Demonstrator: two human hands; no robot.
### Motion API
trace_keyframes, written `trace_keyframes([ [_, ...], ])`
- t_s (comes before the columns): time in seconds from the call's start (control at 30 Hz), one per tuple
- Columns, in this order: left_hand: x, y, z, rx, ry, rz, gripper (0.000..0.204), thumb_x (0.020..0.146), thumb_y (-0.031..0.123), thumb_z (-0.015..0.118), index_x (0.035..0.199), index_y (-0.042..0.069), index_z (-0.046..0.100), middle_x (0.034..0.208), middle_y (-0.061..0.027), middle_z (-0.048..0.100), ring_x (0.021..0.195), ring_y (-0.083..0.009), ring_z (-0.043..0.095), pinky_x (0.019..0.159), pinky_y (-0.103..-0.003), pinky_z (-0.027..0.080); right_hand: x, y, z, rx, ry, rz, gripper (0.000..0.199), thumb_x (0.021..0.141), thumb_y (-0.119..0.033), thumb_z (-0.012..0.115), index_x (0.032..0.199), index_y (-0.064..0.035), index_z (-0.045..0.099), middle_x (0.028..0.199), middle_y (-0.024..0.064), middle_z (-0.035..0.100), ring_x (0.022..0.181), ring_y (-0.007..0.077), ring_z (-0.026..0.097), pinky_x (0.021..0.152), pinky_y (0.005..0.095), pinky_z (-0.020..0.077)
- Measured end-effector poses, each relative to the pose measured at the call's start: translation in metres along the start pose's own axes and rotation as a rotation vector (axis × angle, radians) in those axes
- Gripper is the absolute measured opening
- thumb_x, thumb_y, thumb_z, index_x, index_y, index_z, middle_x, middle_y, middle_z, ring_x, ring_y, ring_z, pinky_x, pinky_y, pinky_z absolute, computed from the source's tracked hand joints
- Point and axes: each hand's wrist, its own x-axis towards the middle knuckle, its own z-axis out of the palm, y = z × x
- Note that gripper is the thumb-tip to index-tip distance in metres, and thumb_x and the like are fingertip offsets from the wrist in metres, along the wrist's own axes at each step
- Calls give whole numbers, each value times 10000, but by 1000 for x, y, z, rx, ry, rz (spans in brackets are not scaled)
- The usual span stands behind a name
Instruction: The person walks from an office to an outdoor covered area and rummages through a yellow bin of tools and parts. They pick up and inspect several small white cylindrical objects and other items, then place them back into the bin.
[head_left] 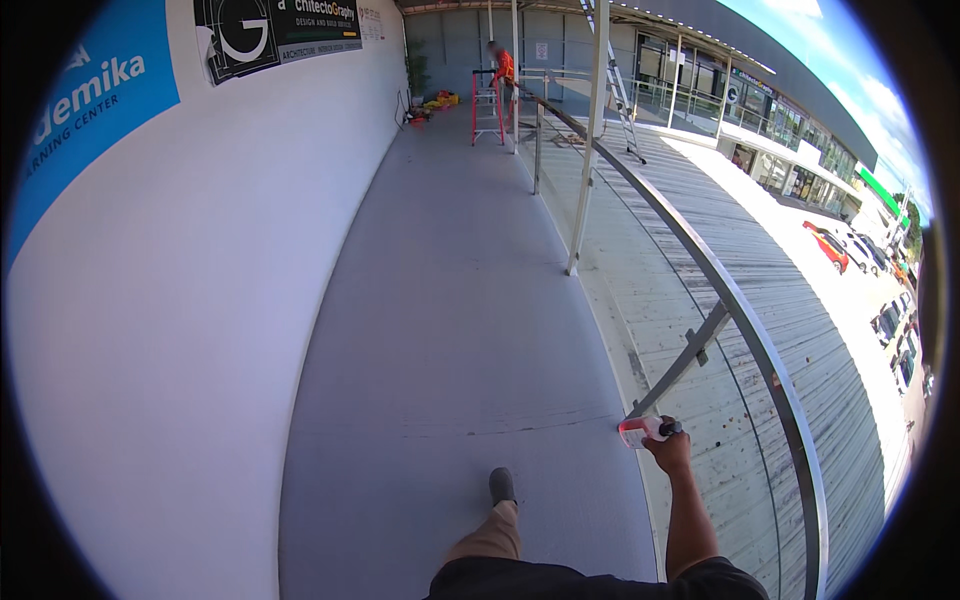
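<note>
As your right hand [672, 453] grips the clear, pink-tinted plastic bottle [634, 431] by its black-topped end, the body juts left of the fingers. Probably light, slick; hold the neck. Left hand unseen.

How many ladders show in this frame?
2: a red stepladder at the far end of the walkway, and a silver ladder beyond the railing; others may be hidden.

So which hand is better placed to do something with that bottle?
Probably the right hand: it grips the bottle, on the side toward the railing. The left hand is out of view.
</note>
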Motion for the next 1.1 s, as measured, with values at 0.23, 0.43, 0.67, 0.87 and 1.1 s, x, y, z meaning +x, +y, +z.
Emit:
trace_keyframes([
  [0.23, 37, 298, -168, -112, 258, 305, 330, 886, 365, 688, 1057, 91, 754, 952, -104, 739, 889, -267, 690, 846, -386, 545, 209, -86, 9, 182, 55, -9, 526, 713, -201, 808, 1188, -27, 663, 999, 177, 744, 943, 335, 725, 825, 412, 562],
  [0.43, 10, 597, -396, -180, 578, 742, 405, 922, 399, 683, 1177, 84, 704, 1149, -126, 705, 1019, -262, 672, 915, -415, 529, 373, -129, 33, 278, 177, 11, 356, 762, -132, 751, 1076, 19, 679, 816, 92, 697, 607, 158, 640, 494, 307, 518],
  [0.67, 72, 703, -477, -701, 593, 560, 130, 915, 153, 618, 980, 72, 697, 858, -47, 670, 730, -146, 610, 644, -306, 503, 633, -221, 97, 533, 217, 58, 351, 799, -121, 727, 1110, 12, 633, 895, 82, 655, 666, 135, 611, 476, 263, 487],
  [0.87, 112, 691, -448, -174, 28, 39, 376, 927, 411, 642, 1002, 51, 722, 907, -77, 707, 773, -242, 666, 708, -390, 534, 857, -353, 154, 526, 152, -111, 326, 811, -134, 739, 1081, 15, 631, 863, 75, 653, 660, 135, 608, 502, 271, 488],
  [1.1, 213, 816, -589, -254, -9, -48, 374, 946, 399, 611, 1040, 56, 726, 1081, -111, 703, 916, -300, 677, 805, -435, 528, 1111, -481, 219, 406, 153, -250, 391, 804, -188, 763, 1109, 32, 657, 836, 102, 670, 640, 142, 620, 530, 282, 502],
])
